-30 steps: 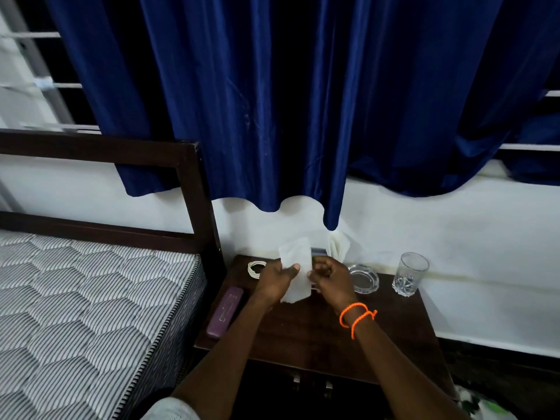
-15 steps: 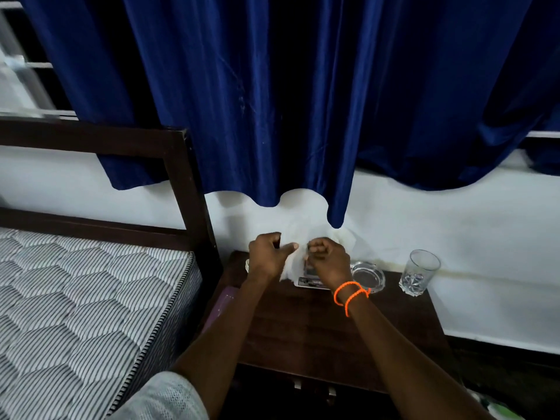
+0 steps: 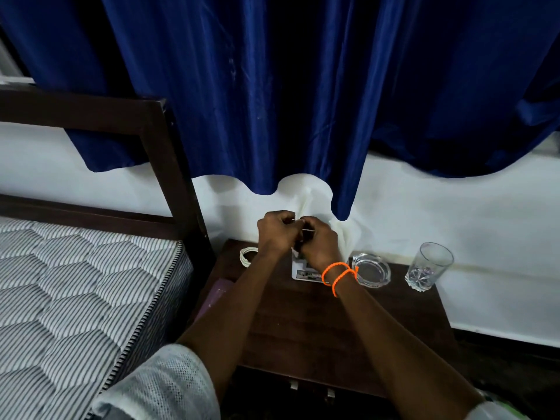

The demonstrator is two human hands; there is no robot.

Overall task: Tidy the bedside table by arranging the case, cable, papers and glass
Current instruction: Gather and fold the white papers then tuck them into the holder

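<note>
A dark wooden bedside table (image 3: 318,328) is standing against the white wall, with a striped mattress (image 3: 75,298) lying along its left edge. Above the back edge, the left hand (image 3: 277,233) and the right hand (image 3: 318,242) are pressing together, both curled shut on white papers (image 3: 306,204) that are rising up behind the knuckles toward the hem of a blue curtain (image 3: 272,101). More paper (image 3: 348,234) is sticking out to the right of the right hand. A printed sheet (image 3: 303,272) is lying flat on the tabletop just under the right wrist, which is wearing an orange band (image 3: 338,275). The glass (image 3: 428,266) is standing upright at the back right corner, with a clear ashtray (image 3: 371,269) sitting just left of it. A purple case (image 3: 216,294) is showing along the left edge, mostly hidden by the left forearm. The coiled white cable (image 3: 248,255) is lying at the back left corner.
</note>
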